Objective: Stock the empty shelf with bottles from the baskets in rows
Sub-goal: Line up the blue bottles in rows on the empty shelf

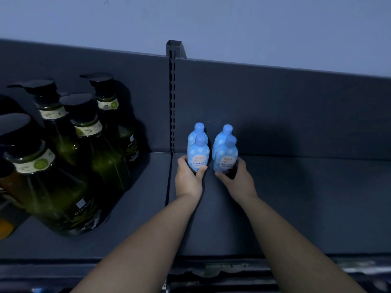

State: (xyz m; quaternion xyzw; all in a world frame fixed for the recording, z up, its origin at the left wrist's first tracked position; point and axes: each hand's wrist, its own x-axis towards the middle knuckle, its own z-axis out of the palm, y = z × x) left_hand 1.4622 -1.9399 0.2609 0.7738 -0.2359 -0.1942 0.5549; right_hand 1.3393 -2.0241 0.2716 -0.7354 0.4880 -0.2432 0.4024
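Right, nearest to us is the front lip of the dark grey shelf point(296, 208), and two bare forearms reach in over it. The left hand point(187, 181) is wrapped round the lower body of the near-left blue bottle point(198, 155), thumb curled up its right side. The right hand point(240, 180) grips the near-right blue bottle point(226, 158) low down, thumb across the front of its base and fingers round the far side. Both bottles are upright on the shelf board, near the left end of this bay.

They're small, rounded bottles, pale blue with lighter spots. Each has a solid blue domed cap and a pale front label with orange and blue print, too small to read.

Directly behind each one is a twin: the far-left blue bottle point(198, 129) and the far-right blue bottle point(226, 132), close to the back panel point(285, 115). So that's four blue bottles, two rows of two, with a narrow gap between the left and right pairs.

In the bay to the left are the green pump bottles point(84, 140), tall dark glassy ones with black pump heads and pale neck labels. I count four clearly, and an orange shape point(5, 228) is cut off at the left edge.

A slotted upright post point(173, 92) splits the two bays, and beyond it is a plain bluish wall point(211, 20).
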